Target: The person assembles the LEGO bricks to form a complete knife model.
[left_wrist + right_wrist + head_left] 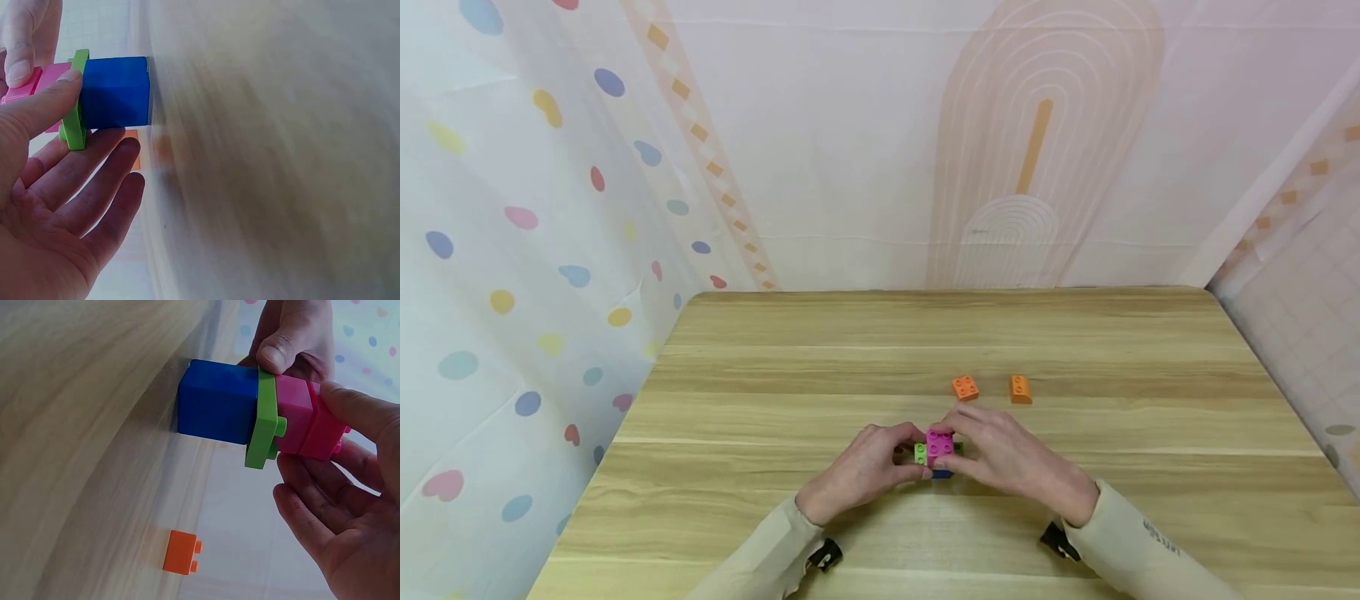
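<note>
A stack of toy building blocks stands upright on the table between both hands. At its base is a blue block (217,401), topped by a flat green block (264,419) that juts out sideways with bare studs. Above it come a lower pink block (292,412) and an upper pink block (317,428); a thin seam shows between the pinks. My left hand (867,468) pinches the green block, thumb on the near side, its other fingers spread loosely. From the right, my right hand (1006,450) holds the upper pink block between thumb and fingers.
Beyond the hands lie a square orange block (966,387) with studs up and, to its right, an orange block with a curved side (1021,389). The wooden table (760,375) meets a patterned curtain (850,167) at the back and left.
</note>
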Action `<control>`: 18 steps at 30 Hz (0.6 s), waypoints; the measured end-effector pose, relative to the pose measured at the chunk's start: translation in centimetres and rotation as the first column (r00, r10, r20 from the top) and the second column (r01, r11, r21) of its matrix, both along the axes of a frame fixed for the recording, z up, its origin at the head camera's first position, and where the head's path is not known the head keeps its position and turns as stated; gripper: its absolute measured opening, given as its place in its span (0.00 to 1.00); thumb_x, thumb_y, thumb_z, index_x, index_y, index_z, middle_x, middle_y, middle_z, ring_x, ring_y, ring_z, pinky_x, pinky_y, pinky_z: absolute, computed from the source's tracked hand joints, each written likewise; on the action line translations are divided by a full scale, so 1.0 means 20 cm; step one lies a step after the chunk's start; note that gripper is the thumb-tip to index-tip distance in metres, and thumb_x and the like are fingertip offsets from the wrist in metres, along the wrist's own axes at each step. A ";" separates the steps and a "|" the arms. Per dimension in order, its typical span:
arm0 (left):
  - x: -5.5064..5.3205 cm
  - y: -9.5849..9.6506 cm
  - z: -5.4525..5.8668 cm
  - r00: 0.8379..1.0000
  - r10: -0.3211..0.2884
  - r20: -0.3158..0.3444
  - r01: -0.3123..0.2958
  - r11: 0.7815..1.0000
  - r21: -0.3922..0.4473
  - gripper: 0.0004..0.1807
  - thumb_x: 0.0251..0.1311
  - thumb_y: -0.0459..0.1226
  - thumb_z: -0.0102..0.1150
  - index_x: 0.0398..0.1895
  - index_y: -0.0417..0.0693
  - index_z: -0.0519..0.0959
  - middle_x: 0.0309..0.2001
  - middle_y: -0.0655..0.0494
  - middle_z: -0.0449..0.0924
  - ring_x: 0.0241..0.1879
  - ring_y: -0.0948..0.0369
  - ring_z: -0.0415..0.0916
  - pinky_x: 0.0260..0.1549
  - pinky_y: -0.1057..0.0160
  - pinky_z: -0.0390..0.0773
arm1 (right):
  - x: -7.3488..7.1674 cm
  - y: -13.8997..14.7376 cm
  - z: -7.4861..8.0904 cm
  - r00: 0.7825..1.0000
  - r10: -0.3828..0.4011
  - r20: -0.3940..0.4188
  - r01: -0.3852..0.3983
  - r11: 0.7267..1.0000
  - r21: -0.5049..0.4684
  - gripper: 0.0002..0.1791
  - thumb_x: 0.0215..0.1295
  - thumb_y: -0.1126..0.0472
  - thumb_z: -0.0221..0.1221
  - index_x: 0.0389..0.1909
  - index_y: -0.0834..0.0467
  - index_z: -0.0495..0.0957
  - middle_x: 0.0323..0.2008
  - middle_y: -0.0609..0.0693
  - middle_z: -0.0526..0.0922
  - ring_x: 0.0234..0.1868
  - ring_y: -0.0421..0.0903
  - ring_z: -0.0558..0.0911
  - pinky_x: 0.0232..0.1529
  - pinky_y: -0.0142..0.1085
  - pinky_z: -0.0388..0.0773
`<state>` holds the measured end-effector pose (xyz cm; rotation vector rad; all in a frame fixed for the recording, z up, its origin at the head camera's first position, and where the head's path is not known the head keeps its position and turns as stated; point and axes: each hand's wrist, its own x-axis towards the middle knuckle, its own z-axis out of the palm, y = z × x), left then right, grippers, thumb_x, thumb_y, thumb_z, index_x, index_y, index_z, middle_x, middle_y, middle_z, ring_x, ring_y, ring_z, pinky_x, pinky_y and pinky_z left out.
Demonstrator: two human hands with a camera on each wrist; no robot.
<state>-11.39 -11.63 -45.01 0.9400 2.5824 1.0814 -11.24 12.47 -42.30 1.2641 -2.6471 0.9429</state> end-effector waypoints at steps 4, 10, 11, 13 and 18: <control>0.00 0.00 0.00 1.000 -0.002 0.008 0.002 1.000 0.000 0.16 0.62 0.38 0.73 0.50 0.45 0.83 0.44 0.54 0.89 0.43 0.63 0.85 0.45 0.65 0.83 | 0.00 0.00 0.00 1.000 -0.003 -0.007 0.003 1.000 0.009 0.17 0.66 0.55 0.71 0.51 0.60 0.83 0.46 0.47 0.85 0.46 0.41 0.84 0.46 0.33 0.84; 0.00 0.00 0.01 1.000 0.010 0.025 -0.010 1.000 0.002 0.16 0.61 0.37 0.74 0.50 0.45 0.83 0.43 0.55 0.88 0.41 0.63 0.84 0.44 0.67 0.83 | 0.00 0.00 0.01 1.000 -0.003 0.002 0.003 1.000 0.024 0.16 0.66 0.55 0.70 0.49 0.59 0.84 0.44 0.46 0.85 0.42 0.39 0.83 0.43 0.30 0.83; -0.01 0.00 0.01 1.000 0.011 0.029 -0.011 1.000 0.004 0.16 0.60 0.37 0.74 0.50 0.45 0.83 0.43 0.55 0.88 0.41 0.64 0.84 0.43 0.67 0.83 | 0.00 0.00 0.01 1.000 -0.003 0.001 0.003 1.000 0.025 0.16 0.66 0.55 0.71 0.49 0.59 0.84 0.44 0.46 0.85 0.42 0.39 0.83 0.42 0.29 0.83; -0.01 0.00 0.01 0.999 0.013 0.032 -0.013 1.000 0.009 0.16 0.60 0.37 0.75 0.50 0.45 0.83 0.42 0.55 0.88 0.40 0.64 0.84 0.43 0.67 0.83 | 0.00 0.00 0.01 1.000 0.001 -0.006 0.000 1.000 0.025 0.16 0.66 0.55 0.71 0.49 0.59 0.84 0.44 0.46 0.85 0.41 0.40 0.83 0.42 0.28 0.82; -0.01 0.00 0.00 0.999 0.012 0.037 -0.012 1.000 0.006 0.17 0.60 0.38 0.75 0.50 0.44 0.83 0.43 0.55 0.88 0.41 0.64 0.84 0.43 0.67 0.83 | 0.00 -0.01 0.00 1.000 0.000 -0.014 0.000 1.000 0.027 0.17 0.67 0.53 0.70 0.50 0.59 0.84 0.43 0.46 0.85 0.40 0.40 0.83 0.41 0.28 0.82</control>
